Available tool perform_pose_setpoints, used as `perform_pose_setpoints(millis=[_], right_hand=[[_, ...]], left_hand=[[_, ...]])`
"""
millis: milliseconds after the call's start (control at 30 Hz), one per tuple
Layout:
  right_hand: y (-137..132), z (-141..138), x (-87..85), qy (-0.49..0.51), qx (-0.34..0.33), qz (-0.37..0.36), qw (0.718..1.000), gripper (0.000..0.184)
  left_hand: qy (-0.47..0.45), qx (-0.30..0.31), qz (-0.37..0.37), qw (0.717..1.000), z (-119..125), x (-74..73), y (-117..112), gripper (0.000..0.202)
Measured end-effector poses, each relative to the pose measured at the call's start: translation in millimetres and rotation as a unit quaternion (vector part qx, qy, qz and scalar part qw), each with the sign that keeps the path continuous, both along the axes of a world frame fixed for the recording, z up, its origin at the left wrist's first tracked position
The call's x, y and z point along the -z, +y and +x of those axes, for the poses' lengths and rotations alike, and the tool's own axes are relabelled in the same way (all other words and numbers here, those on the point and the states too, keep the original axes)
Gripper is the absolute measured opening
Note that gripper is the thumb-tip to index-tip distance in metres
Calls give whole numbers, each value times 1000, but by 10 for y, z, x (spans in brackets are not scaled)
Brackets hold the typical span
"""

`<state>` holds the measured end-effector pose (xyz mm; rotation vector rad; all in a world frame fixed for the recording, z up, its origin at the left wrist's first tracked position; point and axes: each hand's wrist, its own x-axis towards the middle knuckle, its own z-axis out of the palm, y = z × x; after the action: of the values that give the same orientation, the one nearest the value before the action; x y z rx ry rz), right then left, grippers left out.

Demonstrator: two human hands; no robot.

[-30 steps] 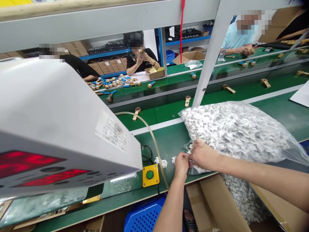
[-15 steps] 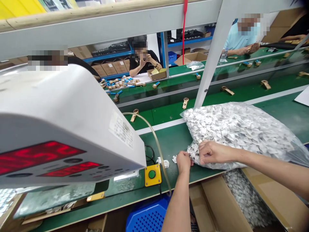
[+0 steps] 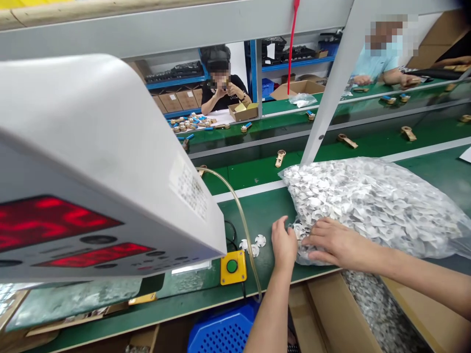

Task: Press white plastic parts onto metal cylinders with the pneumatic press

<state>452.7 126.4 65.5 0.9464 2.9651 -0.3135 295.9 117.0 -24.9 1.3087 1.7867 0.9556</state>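
A large clear plastic bag (image 3: 375, 206) full of small white plastic pieces lies on the green bench top, its opening toward my hands. My right hand (image 3: 333, 242) rests on the bag near that end, palm down with the fingers stretched out and apart. Just left of the opening is my left hand (image 3: 284, 245), its fingers raised and loosely apart, with nothing visible in them. Some white pieces (image 3: 300, 229) show between the two hands at the bag's mouth. A few loose white discs with notched edges (image 3: 260, 240) lie on the bench left of my left hand.
A white machine with a red display (image 3: 110, 162) fills the left side. Near it are a yellow box with a green button (image 3: 231, 267) and a thin hose (image 3: 243, 215). Below stand a blue basket (image 3: 224, 328) and cartons (image 3: 342, 309). Beyond, a conveyor (image 3: 243, 174) carries tan parts; co-workers sit across.
Both hands have loosened from their closed grip at the bag's mouth, and their fingers have spread. Another loose white disc now shows beside the others. The view has shifted slightly.
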Motion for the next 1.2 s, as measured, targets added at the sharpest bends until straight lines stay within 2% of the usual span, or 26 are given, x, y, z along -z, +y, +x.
perform_pose_setpoints(millis=[133, 233, 400, 667, 900, 1067, 1200], right_hand=[[199, -197, 5, -57, 85, 80, 992, 19], [306, -366, 18, -86, 117, 132, 981, 15], [366, -542, 63, -117, 123, 185, 968, 13], [520, -559, 108, -108, 112, 185, 970, 14], [543, -440, 184, -31, 93, 178, 979, 15], [593, -355, 218, 75, 169, 170, 968, 24], [613, -276, 226, 185, 240, 151, 941, 25]], left_hand=[[23, 64, 22, 997, 136, 2, 220, 27], [56, 75, 13, 996, 203, 38, 344, 19], [91, 53, 6, 994, 155, 84, 358, 19], [106, 67, 16, 992, 99, 107, 332, 19], [133, 93, 15, 987, 59, 99, 347, 19], [143, 79, -19, 986, 30, 161, 369, 19], [134, 61, -48, 988, 16, 214, 395, 20]])
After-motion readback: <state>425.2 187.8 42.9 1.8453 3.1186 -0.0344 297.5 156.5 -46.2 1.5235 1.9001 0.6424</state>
